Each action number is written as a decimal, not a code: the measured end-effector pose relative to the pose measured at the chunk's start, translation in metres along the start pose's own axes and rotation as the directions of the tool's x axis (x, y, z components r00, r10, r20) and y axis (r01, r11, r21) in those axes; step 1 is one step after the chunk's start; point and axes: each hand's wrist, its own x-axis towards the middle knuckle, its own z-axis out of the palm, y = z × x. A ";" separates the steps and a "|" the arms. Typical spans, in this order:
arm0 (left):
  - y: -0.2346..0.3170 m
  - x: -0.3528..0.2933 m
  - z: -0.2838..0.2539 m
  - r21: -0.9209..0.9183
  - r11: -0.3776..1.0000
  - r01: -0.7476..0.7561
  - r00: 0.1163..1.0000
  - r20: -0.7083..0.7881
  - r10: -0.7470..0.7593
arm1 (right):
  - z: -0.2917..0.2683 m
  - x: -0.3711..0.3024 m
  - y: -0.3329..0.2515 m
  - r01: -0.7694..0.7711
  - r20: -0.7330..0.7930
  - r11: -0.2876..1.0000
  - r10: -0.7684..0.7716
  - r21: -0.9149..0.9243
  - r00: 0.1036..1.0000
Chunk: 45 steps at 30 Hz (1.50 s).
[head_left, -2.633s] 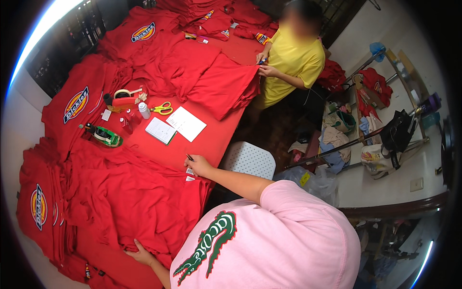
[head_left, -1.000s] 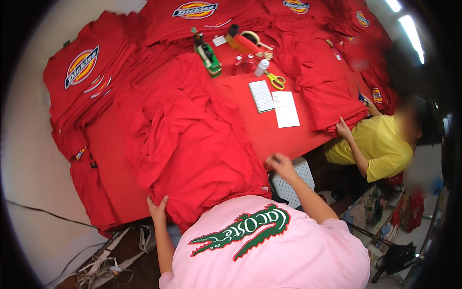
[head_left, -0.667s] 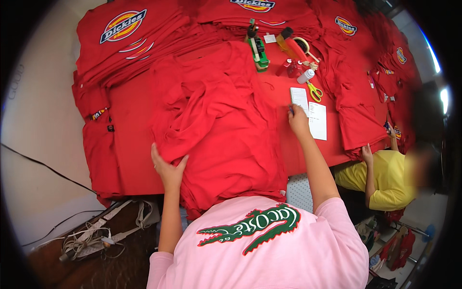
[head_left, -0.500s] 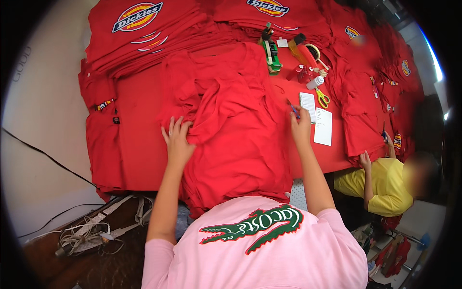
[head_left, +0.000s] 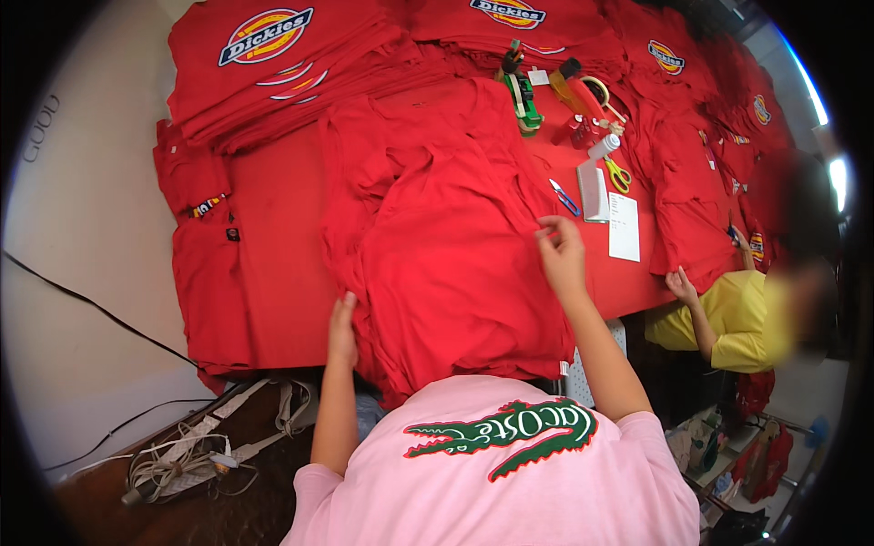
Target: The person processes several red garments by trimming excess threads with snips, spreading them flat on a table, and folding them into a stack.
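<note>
- Plenty of wrinkles in that red garment [head_left: 455, 246] spread on the red table [head_left: 282, 246]
- left hand [head_left: 342, 332] at its left edge, fingers together, can't tell if they've got cloth
- right hand [head_left: 563, 257] by the right edge, fingers bent; can't tell about a pinch there either
- blue-handled snips [head_left: 568, 200] lie on the table near the notebook [head_left: 594, 194], to the garment's right

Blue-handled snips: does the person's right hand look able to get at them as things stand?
Likely yes. The blue-handled snips lie uncovered on the red tabletop, just beyond the right hand. Nothing visible blocks the way; the notebook sits beside them, not over them.
</note>
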 end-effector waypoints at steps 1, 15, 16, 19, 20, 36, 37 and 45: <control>-0.005 -0.010 0.016 0.026 0.999 -0.026 0.999 0.025 0.025 | 0.007 -0.017 -0.002 -0.035 0.136 0.982 0.009 0.185 0.991; -0.053 -0.193 0.101 -0.253 0.966 0.062 0.911 0.410 0.049 | 0.055 -0.155 -0.048 -0.139 0.636 0.988 0.061 0.073 0.769; -0.073 -0.191 0.097 -0.311 0.940 0.140 0.904 0.427 0.006 | 0.040 -0.167 -0.041 -0.139 0.639 0.982 0.026 0.126 0.769; -0.085 -0.195 0.099 -0.563 0.824 0.065 0.983 0.178 0.044 | -0.006 -0.204 -0.049 -0.263 0.755 0.944 0.023 0.198 0.655; -0.081 -0.201 0.109 -0.674 0.738 0.025 0.995 0.084 0.043 | -0.029 -0.220 -0.057 -0.190 0.796 0.962 -0.043 0.196 0.604; 0.164 -0.357 0.151 0.690 0.340 -0.639 0.689 0.317 0.652 | -0.238 -0.261 -0.144 0.241 0.435 0.441 -0.897 0.865 0.082; 0.181 -0.356 0.156 0.786 0.175 -0.593 0.641 0.329 0.693 | -0.241 -0.249 -0.140 0.112 0.493 0.500 -0.866 0.859 0.084; 0.225 -0.248 0.187 0.966 -0.254 -0.056 0.297 0.259 0.919 | -0.160 -0.139 -0.074 -0.734 0.809 0.342 -0.207 0.586 0.550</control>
